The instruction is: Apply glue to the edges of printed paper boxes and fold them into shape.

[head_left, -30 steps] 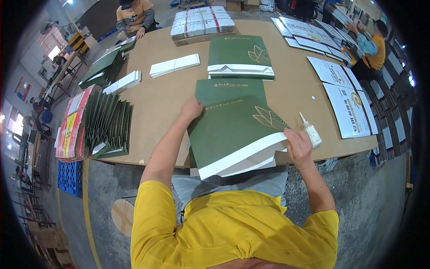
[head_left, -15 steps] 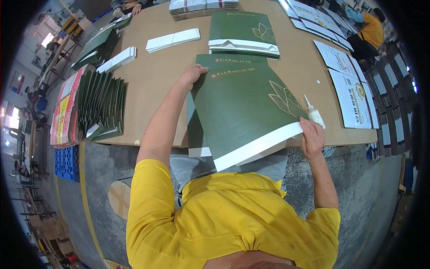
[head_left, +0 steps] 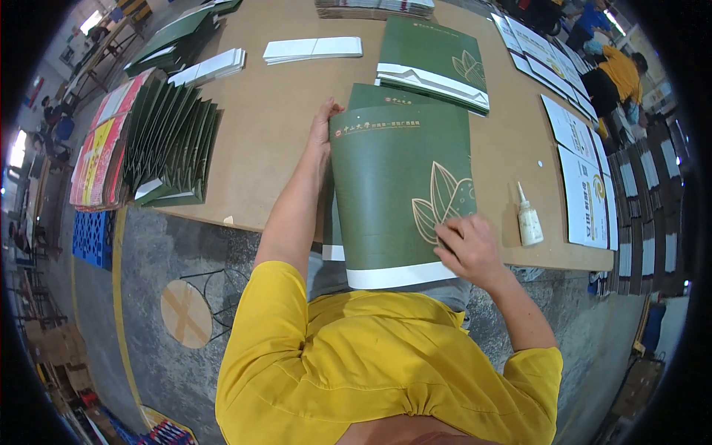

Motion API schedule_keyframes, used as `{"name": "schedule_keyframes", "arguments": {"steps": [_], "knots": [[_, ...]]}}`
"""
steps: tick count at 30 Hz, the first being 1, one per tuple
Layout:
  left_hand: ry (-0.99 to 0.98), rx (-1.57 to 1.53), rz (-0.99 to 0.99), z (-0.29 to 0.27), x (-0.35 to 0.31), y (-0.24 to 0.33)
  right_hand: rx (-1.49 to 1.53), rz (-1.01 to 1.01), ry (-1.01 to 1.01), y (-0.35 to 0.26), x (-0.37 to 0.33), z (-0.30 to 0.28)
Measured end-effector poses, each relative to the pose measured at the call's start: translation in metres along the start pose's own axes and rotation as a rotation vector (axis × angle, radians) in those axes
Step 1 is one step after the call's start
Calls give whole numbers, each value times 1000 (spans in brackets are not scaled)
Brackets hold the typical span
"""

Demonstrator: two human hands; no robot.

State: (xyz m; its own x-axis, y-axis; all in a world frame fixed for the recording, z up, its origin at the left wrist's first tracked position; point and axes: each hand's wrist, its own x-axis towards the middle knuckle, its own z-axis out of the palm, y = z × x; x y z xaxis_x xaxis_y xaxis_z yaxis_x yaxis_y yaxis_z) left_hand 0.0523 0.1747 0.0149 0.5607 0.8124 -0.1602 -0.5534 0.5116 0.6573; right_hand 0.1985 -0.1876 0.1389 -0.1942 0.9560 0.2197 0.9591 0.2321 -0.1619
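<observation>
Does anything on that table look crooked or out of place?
Slightly. The green sheet under both hands hangs past the table edge, skewed over another green sheet beneath. The glue bottle stands upright, nothing spilled.
</observation>
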Motion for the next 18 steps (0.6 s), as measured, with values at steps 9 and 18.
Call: {"name": "schedule_keyframes", "arguments": {"steps": [9,18], "knots": [[33,176,130,-42,-13,16,199,483,-37,5,56,44],[313,1928,762,1,-89,-7,-61,532,-97,2,67,66]]}}
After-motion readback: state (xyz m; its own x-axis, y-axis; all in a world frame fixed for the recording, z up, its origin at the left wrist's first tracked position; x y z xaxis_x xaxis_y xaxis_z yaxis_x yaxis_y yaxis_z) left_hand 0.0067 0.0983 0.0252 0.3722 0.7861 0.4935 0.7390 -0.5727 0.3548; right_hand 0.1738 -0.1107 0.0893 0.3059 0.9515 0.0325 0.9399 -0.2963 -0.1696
